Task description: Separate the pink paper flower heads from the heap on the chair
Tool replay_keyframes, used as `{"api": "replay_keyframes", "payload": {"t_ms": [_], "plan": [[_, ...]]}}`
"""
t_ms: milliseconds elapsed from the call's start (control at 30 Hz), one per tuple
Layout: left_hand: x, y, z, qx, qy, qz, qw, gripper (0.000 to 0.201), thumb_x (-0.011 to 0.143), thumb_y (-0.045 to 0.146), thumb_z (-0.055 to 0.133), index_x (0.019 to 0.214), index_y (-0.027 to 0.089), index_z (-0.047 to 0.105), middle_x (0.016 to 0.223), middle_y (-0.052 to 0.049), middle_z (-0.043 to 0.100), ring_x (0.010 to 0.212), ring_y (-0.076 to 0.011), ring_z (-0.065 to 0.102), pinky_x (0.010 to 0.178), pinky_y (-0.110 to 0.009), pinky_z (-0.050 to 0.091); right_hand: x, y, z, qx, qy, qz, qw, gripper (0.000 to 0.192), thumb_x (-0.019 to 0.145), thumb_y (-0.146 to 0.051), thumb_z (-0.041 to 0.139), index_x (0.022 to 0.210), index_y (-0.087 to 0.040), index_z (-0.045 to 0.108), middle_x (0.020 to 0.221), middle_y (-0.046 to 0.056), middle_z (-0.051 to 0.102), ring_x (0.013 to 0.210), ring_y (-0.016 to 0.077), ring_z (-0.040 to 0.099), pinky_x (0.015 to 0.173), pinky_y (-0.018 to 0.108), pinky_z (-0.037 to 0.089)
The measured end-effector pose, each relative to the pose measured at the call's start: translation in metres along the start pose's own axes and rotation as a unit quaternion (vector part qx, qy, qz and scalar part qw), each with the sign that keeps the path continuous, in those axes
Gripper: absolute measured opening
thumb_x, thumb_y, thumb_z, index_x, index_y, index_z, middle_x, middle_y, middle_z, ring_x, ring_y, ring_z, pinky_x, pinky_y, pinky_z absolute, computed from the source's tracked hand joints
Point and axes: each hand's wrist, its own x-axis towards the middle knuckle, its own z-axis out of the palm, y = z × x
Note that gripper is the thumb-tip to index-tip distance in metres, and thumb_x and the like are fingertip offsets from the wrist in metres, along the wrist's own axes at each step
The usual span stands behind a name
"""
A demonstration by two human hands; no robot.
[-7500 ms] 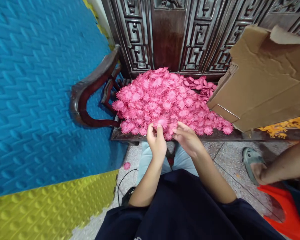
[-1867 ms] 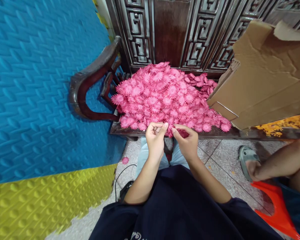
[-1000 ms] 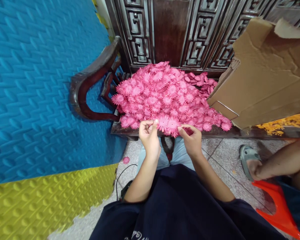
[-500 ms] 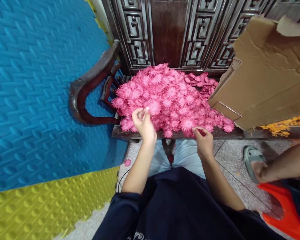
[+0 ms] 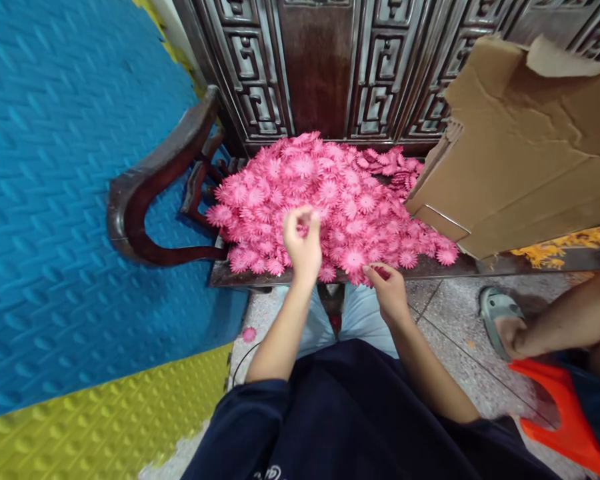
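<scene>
A big heap of pink plastic flower heads [image 5: 330, 193] lies on a dark carved wooden bench [image 5: 430, 269]. My left hand [image 5: 303, 245] is raised over the front of the heap, its fingers pinched on a pink flower; the hand is slightly blurred. At the bench's front edge, my right hand [image 5: 389, 291] pinches a small stack of pink flowers [image 5: 379, 272] just below the heap's rim. The two hands are apart, the left one higher and further into the heap.
A torn cardboard box [image 5: 520, 147] leans on the bench at right, with orange flowers [image 5: 555, 250] beside it. Another person's leg and sandal [image 5: 503, 320] and an orange stool [image 5: 565, 413] are at right. Blue foam mat [image 5: 55, 200] at left. One flower [image 5: 249, 334] lies on the floor.
My hands were together at the heap's front edge; they separated. The left hand went up and onto the heap, the right stayed low at the edge with its flowers.
</scene>
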Motion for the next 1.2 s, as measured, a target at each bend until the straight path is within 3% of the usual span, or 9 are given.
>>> {"api": "replay_keyframes", "payload": {"t_ms": [100,233,400,667,967,1200], "plan": [[-0.046,0.013,-0.014,0.021,-0.160,-0.007,0.987,0.010,0.077,0.029,0.060,0.076,0.020,0.064,0.076,-0.002,0.059,0.076,-0.0141,0.055,0.073,-0.026,0.041,0.001,-0.006,0.005,0.016,-0.011,-0.005,1.000,0.026,0.062,-0.038,0.067,0.068,-0.013,0.062,0.056,-0.003,0.053,0.054,0.0079,0.043,0.054,0.023,0.036],[-0.062,0.022,-0.023,0.083,-0.227,0.005,0.970,0.011,0.072,0.030,0.065,0.079,0.022,0.068,0.088,-0.005,0.062,0.089,-0.0188,0.057,0.084,-0.034,0.042,-0.005,-0.014,0.011,0.047,-0.027,-0.016,0.998,0.022,0.061,-0.035,0.068,0.068,-0.015,0.063,0.059,-0.003,0.055,0.054,0.0079,0.044,0.055,0.023,0.037],[-0.062,0.023,-0.026,0.071,-0.250,-0.003,0.966,0.015,0.075,0.032,0.063,0.086,0.024,0.069,0.092,-0.006,0.066,0.091,-0.0197,0.060,0.086,-0.037,0.043,-0.015,-0.020,0.009,0.071,-0.029,-0.029,0.997,0.016,0.063,-0.031,0.067,0.068,-0.016,0.065,0.062,-0.003,0.059,0.057,0.0080,0.048,0.058,0.023,0.040],[-0.070,0.025,-0.029,0.074,-0.225,0.000,0.972,0.011,0.072,0.030,0.066,0.081,0.025,0.072,0.084,-0.004,0.066,0.083,-0.0183,0.059,0.079,-0.034,0.044,-0.022,-0.027,0.003,0.068,-0.054,-0.034,0.996,0.014,0.065,-0.029,0.068,0.069,-0.016,0.066,0.060,-0.003,0.060,0.054,0.0074,0.048,0.056,0.022,0.041],[-0.067,0.031,-0.038,0.040,-0.228,-0.043,0.972,0.014,0.077,0.029,0.060,0.070,0.018,0.066,0.074,-0.002,0.061,0.073,-0.0133,0.055,0.071,-0.026,0.041,-0.026,-0.031,0.002,0.042,-0.119,-0.036,0.991,0.015,0.065,-0.030,0.069,0.073,-0.018,0.069,0.069,0.000,0.068,0.061,0.0107,0.057,0.064,0.026,0.046],[-0.066,0.029,-0.042,-0.037,-0.242,-0.113,0.963,0.018,0.077,0.027,0.060,0.063,0.016,0.060,0.067,0.000,0.054,0.067,-0.0112,0.049,0.066,-0.024,0.037,-0.027,-0.026,0.002,0.025,-0.126,-0.041,0.991,0.010,0.067,-0.028,0.068,0.070,-0.019,0.069,0.068,-0.001,0.068,0.061,0.0104,0.057,0.064,0.025,0.045]]}}
